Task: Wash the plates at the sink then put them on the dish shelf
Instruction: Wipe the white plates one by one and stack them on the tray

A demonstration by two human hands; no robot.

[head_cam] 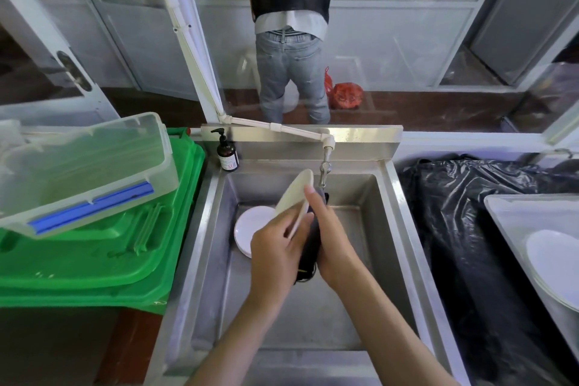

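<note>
Over sink, left hand grips tilted plate; right hand presses dark cloth.

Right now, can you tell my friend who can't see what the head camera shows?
Over a steel sink, the left hand grips a tilted cream plate while the right hand presses a dark cloth against it. More white plates lie in the basin, below a tap.
</note>
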